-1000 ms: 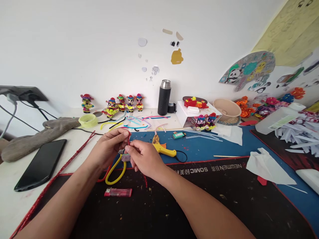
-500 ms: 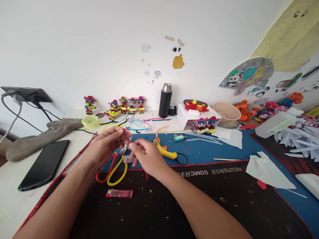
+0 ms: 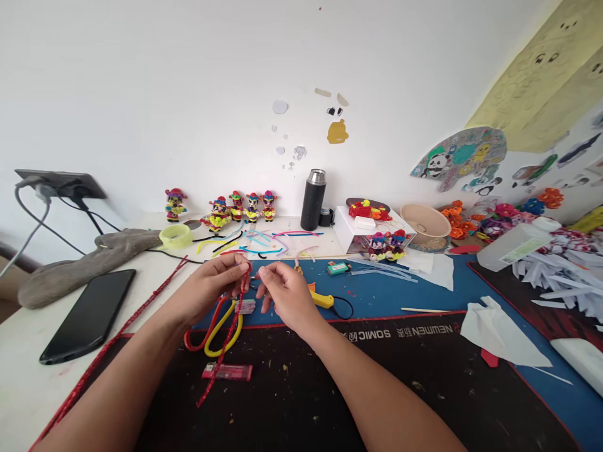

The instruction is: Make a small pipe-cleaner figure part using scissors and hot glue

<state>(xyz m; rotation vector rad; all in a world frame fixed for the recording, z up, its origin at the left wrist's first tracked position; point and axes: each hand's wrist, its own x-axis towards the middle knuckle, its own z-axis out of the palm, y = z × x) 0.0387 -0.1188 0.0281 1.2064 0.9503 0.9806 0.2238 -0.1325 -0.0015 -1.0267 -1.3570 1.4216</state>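
Note:
My left hand (image 3: 219, 279) pinches a red cord flecked with a lighter colour between thumb and fingertips. From there the red cord (image 3: 229, 339) hangs down across the scissors and the lighter. Just to the right is my right hand (image 3: 285, 292), its thumb against the index finger and the other fingers curled; whether anything sits in that pinch is hidden. Beneath the hands lie scissors (image 3: 239, 333) with red and yellow handle loops, partly covered. A pink see-through lighter (image 3: 238, 372) rests on the black mat. A yellow glue gun (image 3: 323, 299) is partly behind my right hand.
Another red cord (image 3: 141, 311) runs along the left beside a phone (image 3: 89, 314). Behind are pipe cleaners (image 3: 259, 242), several small figures (image 3: 219, 213), yellow tape (image 3: 176, 235) and a black flask (image 3: 314, 201). Crumpled tissue (image 3: 502, 329) and a white bottle (image 3: 516, 245) stand right.
The hands have drawn slightly apart. The cord's tail, earlier showing below my right hand, now hangs from my left fingers. The view has tilted up slightly.

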